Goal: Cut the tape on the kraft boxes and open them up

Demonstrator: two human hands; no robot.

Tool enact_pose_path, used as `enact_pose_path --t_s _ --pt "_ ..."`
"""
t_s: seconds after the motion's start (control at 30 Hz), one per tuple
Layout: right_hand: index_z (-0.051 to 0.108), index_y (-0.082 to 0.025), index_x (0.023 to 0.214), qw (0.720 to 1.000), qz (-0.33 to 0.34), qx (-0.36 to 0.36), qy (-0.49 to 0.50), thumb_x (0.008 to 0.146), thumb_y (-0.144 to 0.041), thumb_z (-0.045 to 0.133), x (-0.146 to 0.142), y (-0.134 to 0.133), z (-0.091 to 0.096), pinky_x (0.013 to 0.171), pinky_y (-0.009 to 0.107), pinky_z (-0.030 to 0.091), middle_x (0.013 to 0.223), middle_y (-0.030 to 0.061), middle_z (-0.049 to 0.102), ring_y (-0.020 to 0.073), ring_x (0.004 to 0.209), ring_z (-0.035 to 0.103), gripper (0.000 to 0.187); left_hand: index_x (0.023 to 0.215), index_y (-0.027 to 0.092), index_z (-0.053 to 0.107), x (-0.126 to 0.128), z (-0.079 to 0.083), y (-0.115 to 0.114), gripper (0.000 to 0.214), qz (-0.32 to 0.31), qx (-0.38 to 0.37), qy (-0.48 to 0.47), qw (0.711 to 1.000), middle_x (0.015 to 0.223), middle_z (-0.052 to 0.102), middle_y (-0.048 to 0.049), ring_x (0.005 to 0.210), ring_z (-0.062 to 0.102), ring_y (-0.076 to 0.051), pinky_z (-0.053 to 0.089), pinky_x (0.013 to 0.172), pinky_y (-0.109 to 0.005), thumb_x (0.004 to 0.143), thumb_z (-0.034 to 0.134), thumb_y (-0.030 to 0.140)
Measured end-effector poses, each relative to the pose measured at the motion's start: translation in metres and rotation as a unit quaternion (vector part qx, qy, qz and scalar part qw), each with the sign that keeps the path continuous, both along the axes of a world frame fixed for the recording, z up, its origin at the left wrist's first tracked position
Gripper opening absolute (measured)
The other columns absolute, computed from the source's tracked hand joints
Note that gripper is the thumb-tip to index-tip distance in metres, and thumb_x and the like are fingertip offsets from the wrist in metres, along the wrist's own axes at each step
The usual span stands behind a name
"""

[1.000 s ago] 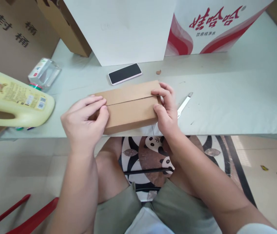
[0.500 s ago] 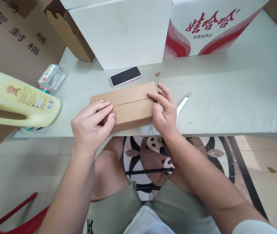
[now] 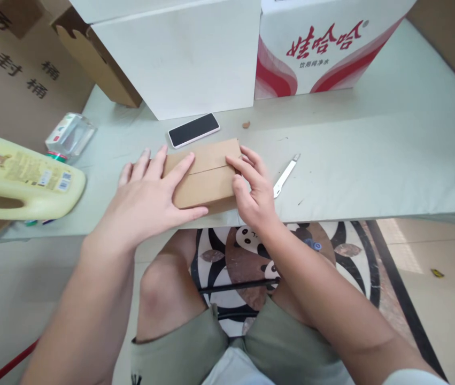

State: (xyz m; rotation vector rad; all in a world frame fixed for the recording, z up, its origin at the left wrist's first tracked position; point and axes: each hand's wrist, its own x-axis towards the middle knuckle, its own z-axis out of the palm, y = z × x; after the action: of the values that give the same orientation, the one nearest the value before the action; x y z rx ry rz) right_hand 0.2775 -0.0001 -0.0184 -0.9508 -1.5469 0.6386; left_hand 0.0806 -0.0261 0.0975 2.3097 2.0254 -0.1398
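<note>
A small brown cardboard box (image 3: 207,184) lies on the table near its front edge, its top flaps meeting along a seam. My left hand (image 3: 143,198) lies over the box's left end with the fingers spread. Its index finger reaches the seam and its thumb runs along the front side. At the other end, my right hand (image 3: 256,190) holds the box with bent fingers, the index fingertip by the seam's end. Just right of that hand is a white-handled cutter (image 3: 286,176). A phone (image 3: 194,130) with a dark screen lies behind the box.
Large white cartons stand at the back, one plain (image 3: 183,64) and one with red lettering (image 3: 323,53). To the left are a yellow jug (image 3: 46,182), a clear plastic bottle (image 3: 72,133) and brown cardboard boxes. A small brown scrap (image 3: 246,124) lies beyond the box.
My left hand has spread its fingers and shifted left and forward over the box's end. My right hand stays at the right end. The whole view has shifted slightly.
</note>
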Motion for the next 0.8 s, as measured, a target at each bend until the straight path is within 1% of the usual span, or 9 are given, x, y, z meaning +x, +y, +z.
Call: enact_pose_path --t_s 0.17,0.23,0.3,0.37,0.43,0.53,0.67,0.73,0.8 --pt "0.066 -0.031 0.141 0.999 0.026 -0.011 0.014 0.108 -0.051 0.039 0.0 0.001 -0.001 0.132 0.052 0.036 0.162 0.008 0.047 0.0272 0.151 0.047 0.048 0.167 0.029 0.035 -0.005 -0.001 0.002 0.105 -0.021 0.0 0.004 1.0 0.171 0.036 -0.0181 0.156 0.032 -0.052 0.02 0.127 -0.068 0.079 0.073 0.071" --pt "0.067 -0.03 0.14 0.999 0.03 -0.014 0.013 0.108 -0.05 0.039 0.001 0.001 0.0 0.132 0.052 0.036 0.161 0.0081 0.047 0.0272 0.153 0.046 0.047 0.167 0.028 0.035 -0.008 0.001 0.002 0.107 -0.038 -0.003 0.005 0.999 0.168 0.04 -0.0191 0.152 0.037 -0.053 0.021 0.126 -0.069 0.078 0.073 0.073" --pt "0.068 -0.029 0.138 1.0 0.019 -0.018 0.002 0.107 -0.046 0.04 0.001 0.0 0.003 0.132 0.05 0.037 0.16 0.0089 0.048 0.0269 0.152 0.047 0.045 0.168 0.027 0.034 -0.012 0.002 0.004 0.11 -0.061 -0.002 0.015 0.998 0.167 0.041 -0.02 0.151 0.039 -0.054 0.018 0.126 -0.071 0.076 0.074 0.074" --pt "0.069 -0.029 0.137 0.999 -0.003 -0.035 -0.024 0.106 -0.042 0.042 0.001 -0.001 0.008 0.13 0.051 0.039 0.159 0.0089 0.049 0.0278 0.15 0.049 0.043 0.168 0.026 0.032 -0.016 0.002 0.009 0.112 -0.087 -0.001 0.026 0.996 0.169 0.038 -0.0208 0.154 0.035 -0.054 0.014 0.126 -0.073 0.077 0.073 0.075" --pt "0.069 -0.031 0.138 0.996 -0.026 -0.069 -0.054 0.105 -0.04 0.044 0.0 -0.002 0.013 0.127 0.054 0.042 0.159 0.0077 0.051 0.0303 0.148 0.05 0.043 0.169 0.024 0.029 -0.021 0.001 0.015 0.112 -0.108 -0.01 0.027 0.994 0.172 0.032 -0.0219 0.158 0.027 -0.055 0.013 0.126 -0.074 0.078 0.07 0.075" --pt "0.067 -0.035 0.14 0.991 -0.045 -0.106 -0.073 0.104 -0.04 0.044 -0.002 0.0 0.018 0.123 0.056 0.046 0.158 0.0055 0.053 0.0328 0.148 0.049 0.043 0.169 0.025 0.028 -0.025 -0.002 0.021 0.104 -0.123 -0.028 0.018 0.992 0.175 0.026 -0.0217 0.159 0.025 -0.053 0.02 0.125 -0.07 0.084 0.067 0.071" --pt "0.064 -0.032 0.143 0.993 -0.009 -0.102 -0.06 0.106 -0.044 0.039 -0.002 0.003 0.017 0.125 0.052 0.044 0.158 0.0065 0.053 0.0291 0.152 0.046 0.046 0.165 0.029 0.039 -0.022 -0.001 0.018 0.086 -0.127 -0.009 0.044 0.991 0.171 0.032 -0.0193 0.152 0.039 -0.05 0.032 0.121 -0.066 0.091 0.062 0.065" --pt "0.057 -0.031 0.149 0.996 0.021 -0.087 -0.024 0.107 -0.048 0.035 0.001 0.003 0.014 0.129 0.05 0.039 0.161 0.0066 0.051 0.026 0.154 0.044 0.051 0.163 0.026 0.044 -0.024 0.002 0.014 0.081 -0.132 0.001 0.051 0.99 0.167 0.036 -0.0216 0.147 0.043 -0.05 0.035 0.119 -0.066 0.093 0.058 0.064" --pt "0.049 -0.03 0.154 0.995 0.043 -0.094 0.018 0.107 -0.052 0.033 0.005 0.004 0.011 0.131 0.049 0.036 0.163 0.0069 0.05 0.0242 0.155 0.043 0.055 0.161 0.02 0.047 -0.032 0.005 0.011 0.084 -0.127 0.015 0.017 0.992 0.164 0.039 -0.0244 0.145 0.045 -0.05 0.036 0.118 -0.067 0.093 0.051 0.069"
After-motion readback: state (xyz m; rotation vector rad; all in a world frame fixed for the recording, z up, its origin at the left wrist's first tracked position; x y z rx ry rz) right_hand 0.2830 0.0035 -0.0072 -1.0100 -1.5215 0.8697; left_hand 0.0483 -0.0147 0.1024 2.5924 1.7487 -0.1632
